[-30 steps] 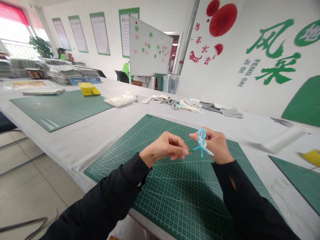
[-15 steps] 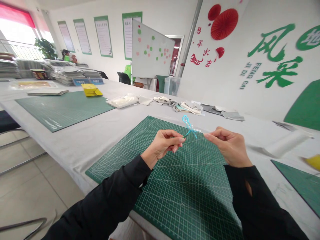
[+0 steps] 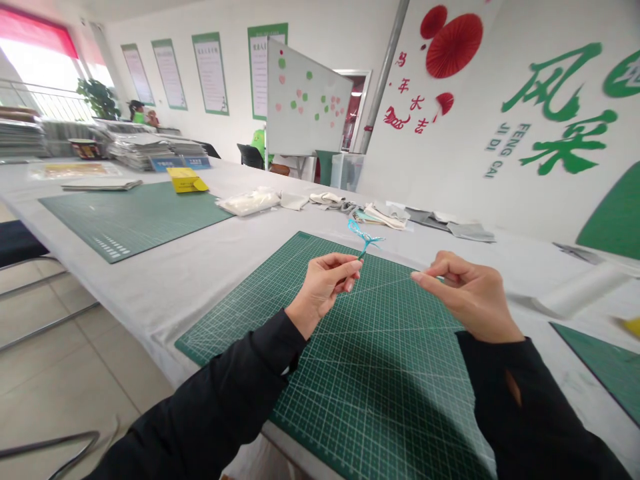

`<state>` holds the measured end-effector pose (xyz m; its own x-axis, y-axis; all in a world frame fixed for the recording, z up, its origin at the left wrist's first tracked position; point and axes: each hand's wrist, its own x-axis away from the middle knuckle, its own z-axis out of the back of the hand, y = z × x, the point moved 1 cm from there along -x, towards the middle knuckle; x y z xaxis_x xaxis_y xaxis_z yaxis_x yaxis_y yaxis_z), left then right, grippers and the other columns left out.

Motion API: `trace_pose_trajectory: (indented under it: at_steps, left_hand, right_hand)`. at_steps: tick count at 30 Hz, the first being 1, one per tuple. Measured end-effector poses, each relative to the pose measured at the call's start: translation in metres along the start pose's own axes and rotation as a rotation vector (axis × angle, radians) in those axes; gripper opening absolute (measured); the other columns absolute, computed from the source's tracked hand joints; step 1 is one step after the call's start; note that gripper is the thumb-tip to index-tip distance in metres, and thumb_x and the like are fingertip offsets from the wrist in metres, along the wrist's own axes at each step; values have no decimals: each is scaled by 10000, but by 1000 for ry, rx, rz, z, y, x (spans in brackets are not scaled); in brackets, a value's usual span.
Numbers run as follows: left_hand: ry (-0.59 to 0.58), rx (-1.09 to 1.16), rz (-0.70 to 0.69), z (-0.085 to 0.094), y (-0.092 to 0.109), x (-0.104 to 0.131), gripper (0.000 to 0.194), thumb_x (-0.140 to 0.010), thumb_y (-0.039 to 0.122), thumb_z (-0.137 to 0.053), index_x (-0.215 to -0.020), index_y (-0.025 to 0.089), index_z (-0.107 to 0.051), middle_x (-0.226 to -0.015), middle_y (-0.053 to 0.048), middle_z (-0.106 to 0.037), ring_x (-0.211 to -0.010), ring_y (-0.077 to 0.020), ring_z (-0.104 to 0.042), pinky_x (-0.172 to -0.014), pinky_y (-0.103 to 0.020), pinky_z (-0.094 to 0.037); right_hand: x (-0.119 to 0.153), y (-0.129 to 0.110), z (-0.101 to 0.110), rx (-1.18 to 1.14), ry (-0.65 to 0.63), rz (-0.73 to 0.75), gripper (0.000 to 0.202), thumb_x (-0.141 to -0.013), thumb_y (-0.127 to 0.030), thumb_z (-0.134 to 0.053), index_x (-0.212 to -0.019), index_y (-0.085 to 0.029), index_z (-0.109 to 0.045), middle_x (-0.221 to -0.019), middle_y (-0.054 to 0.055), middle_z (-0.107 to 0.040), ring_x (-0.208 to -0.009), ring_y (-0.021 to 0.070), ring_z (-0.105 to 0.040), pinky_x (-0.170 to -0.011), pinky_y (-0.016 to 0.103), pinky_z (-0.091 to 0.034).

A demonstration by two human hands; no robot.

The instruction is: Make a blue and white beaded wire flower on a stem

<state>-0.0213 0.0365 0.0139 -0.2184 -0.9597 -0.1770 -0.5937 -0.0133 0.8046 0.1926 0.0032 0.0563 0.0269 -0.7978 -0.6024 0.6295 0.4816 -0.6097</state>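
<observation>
My left hand pinches the green stem of a small blue craft piece between thumb and fingers. The piece has light-blue loops and whitish bead-like bits, and it stands up and tilts above the fingertips. To its right, my right hand is closed in a pinch, thumb against forefinger, apart from the blue piece. Whatever lies between those fingertips, perhaps a fine thread, is too thin to make out. Both hands are held above a green cutting mat with a white grid.
A second cutting mat lies at the left, with a yellow box on its far edge. Behind are a plastic-wrapped white pack and grey and white cloth pieces. Stacked bundles stand far left. A white roll lies at right.
The blue piece has turned and shifted left with my left hand, away from my right hand. My right hand has moved slightly right, so the gap between the hands is wider.
</observation>
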Motion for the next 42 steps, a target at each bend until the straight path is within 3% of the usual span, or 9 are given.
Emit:
trace_pose_trajectory:
  at_steps: [12, 19, 25, 35, 42]
  left_hand:
    - [65, -68, -15, -1, -3, 0, 183, -630, 214, -777, -723, 97, -670, -572, 3, -612, -402, -29, -469, -392, -163, -272]
    - [78, -139, -6, -1, -6, -2, 210, -625, 241, -782, -720, 91, -670, -543, 3, -597, -382, -33, -442, -374, -173, -256]
    - [53, -258, -24, 0, -9, -2, 186, -643, 234, -761, -713, 83, -677, -525, 4, -582, -385, -26, -415, -387, -179, -255]
    - [-232, -608, 160, -4, -11, 6, 119, -638, 217, -742, -670, 107, -708, -491, 10, -570, -380, -41, -398, -396, -197, -283]
    - [-481, -676, 297, -4, -10, 11, 102, -644, 229, -756, -688, 138, -740, -485, 13, -572, -402, -50, -393, -412, -203, -296]
  right_hand:
    - [6, -42, 8, 41, -93, 246, 182, -773, -280, -691, -621, -239, -600, -604, -16, -467, -624, 145, -433, -607, 329, -348]
    - [6, -62, 11, 318, -13, 456, 120, -796, -233, -677, -684, -245, -636, -591, -11, -475, -628, 151, -405, -564, 309, -341]
    - [11, -76, 12, 434, -44, 559, 87, -835, -217, -642, -748, -222, -641, -634, 9, -519, -685, 166, -435, -620, 318, -385]
    - [13, -84, 14, 523, -134, 621, 152, -877, -221, -580, -746, -206, -656, -666, 36, -525, -697, 175, -428, -634, 334, -380]
    - [11, -84, 14, 520, -176, 620, 245, -899, -273, -555, -695, -205, -671, -641, 33, -515, -701, 173, -409, -625, 312, -372]
